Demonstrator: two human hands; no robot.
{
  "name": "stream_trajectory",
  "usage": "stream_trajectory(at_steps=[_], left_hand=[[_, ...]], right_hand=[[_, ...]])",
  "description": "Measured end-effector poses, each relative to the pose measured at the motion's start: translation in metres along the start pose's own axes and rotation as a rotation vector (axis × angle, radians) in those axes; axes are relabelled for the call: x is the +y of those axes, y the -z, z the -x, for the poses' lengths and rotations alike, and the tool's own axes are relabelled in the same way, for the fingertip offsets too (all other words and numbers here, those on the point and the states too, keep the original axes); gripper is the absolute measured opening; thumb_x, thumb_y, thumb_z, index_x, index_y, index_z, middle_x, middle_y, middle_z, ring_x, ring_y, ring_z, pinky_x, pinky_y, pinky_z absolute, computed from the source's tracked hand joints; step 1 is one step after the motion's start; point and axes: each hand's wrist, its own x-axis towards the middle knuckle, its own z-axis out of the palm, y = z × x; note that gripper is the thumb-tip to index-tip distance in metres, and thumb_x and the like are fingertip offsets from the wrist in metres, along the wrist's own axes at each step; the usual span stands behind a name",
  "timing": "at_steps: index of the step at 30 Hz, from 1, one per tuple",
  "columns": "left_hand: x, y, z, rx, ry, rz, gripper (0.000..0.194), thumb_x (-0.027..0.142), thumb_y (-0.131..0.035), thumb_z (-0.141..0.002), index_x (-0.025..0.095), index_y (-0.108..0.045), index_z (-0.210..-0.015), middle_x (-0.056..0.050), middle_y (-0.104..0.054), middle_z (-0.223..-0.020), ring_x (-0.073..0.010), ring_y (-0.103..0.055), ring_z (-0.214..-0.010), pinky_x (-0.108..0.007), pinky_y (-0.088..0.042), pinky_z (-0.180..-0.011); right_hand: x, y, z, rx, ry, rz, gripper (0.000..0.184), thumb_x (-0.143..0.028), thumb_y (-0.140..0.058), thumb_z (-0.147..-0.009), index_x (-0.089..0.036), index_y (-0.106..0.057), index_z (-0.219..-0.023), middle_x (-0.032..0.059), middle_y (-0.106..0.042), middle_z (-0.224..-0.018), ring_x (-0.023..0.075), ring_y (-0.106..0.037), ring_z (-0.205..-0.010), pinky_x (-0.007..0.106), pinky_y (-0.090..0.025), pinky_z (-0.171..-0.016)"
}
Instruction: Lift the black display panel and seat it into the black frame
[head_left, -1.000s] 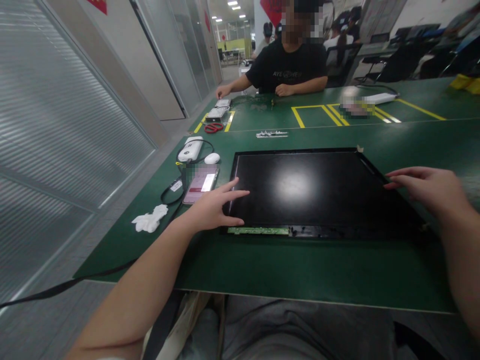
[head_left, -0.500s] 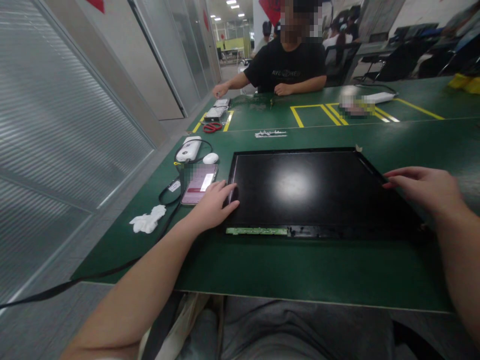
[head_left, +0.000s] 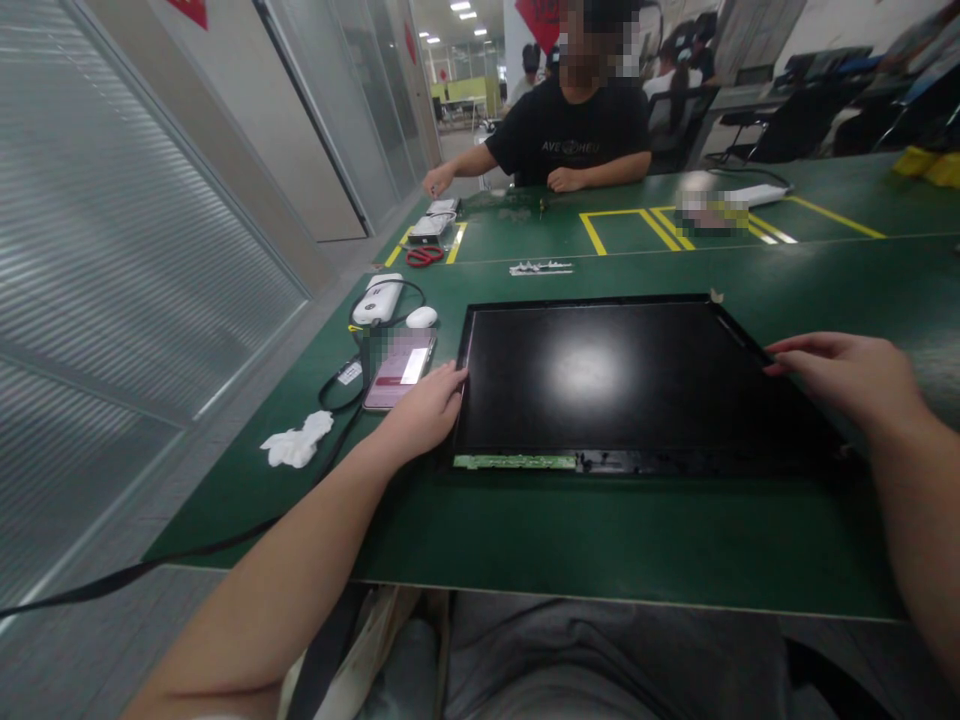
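A black LCD screen panel point(head_left: 600, 385) in a thin black frame lies flat on the green table, a bright light reflected in its surface. Along its near edge runs a strip of green circuit board point(head_left: 514, 462). My left hand point(head_left: 426, 412) is closed at the panel's left edge, fingertips on the frame and thumb drawn in beside it. On the opposite side, my right hand point(head_left: 847, 375) pinches the right edge between thumb and fingers; the fingers under the edge are partly hidden.
Left of the panel lie a phone point(head_left: 400, 370), a white mouse-like object point(head_left: 421, 317), a white power bank point(head_left: 379, 298) with black cables and a crumpled white tissue point(head_left: 297, 440). Farther off are red scissors point(head_left: 425, 256) and thin white strips point(head_left: 541, 268). A person point(head_left: 574, 140) sits across the table.
My left thumb and fingers have drawn back from over the screen's surface to its left edge, and the hand is more closed. My right hand and the panel have hardly moved.
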Motion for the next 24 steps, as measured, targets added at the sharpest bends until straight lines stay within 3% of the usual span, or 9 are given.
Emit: stream_trajectory(at_steps=[5, 16, 24], left_hand=[[0.003, 0.003, 0.0, 0.016, -0.02, -0.027, 0.029, 0.021, -0.042, -0.094, 0.012, -0.065, -0.108, -0.019, -0.069, -0.111, -0.0339, -0.066, -0.109, -0.051, -0.053, -0.099], [-0.008, -0.001, -0.001, 0.028, -0.028, 0.071, 0.031, 0.023, -0.047, -0.092, 0.017, -0.069, -0.111, -0.016, -0.065, -0.136, -0.0327, -0.053, -0.136, -0.052, -0.04, -0.116], [-0.008, 0.0, -0.001, 0.013, -0.006, 0.057, 0.035, 0.022, -0.047, -0.092, 0.015, -0.069, -0.117, -0.016, -0.061, -0.142, -0.0297, -0.049, -0.141, -0.048, -0.037, -0.12]], right_hand=[[-0.002, 0.001, 0.001, -0.021, -0.022, 0.0, 0.026, -0.035, -0.058, -0.064, -0.025, -0.076, -0.08, 0.0027, -0.073, -0.073, 0.023, -0.06, -0.07, 0.04, -0.046, -0.078], [0.002, -0.001, -0.002, -0.018, -0.015, -0.007, 0.025, -0.035, -0.058, -0.064, -0.025, -0.075, -0.079, 0.0032, -0.073, -0.073, 0.0253, -0.063, -0.082, 0.041, -0.046, -0.083], [0.007, -0.002, -0.004, -0.007, 0.003, 0.015, 0.026, -0.035, -0.058, -0.064, -0.025, -0.075, -0.08, 0.0035, -0.073, -0.075, 0.0223, -0.061, -0.071, 0.039, -0.047, -0.078]])
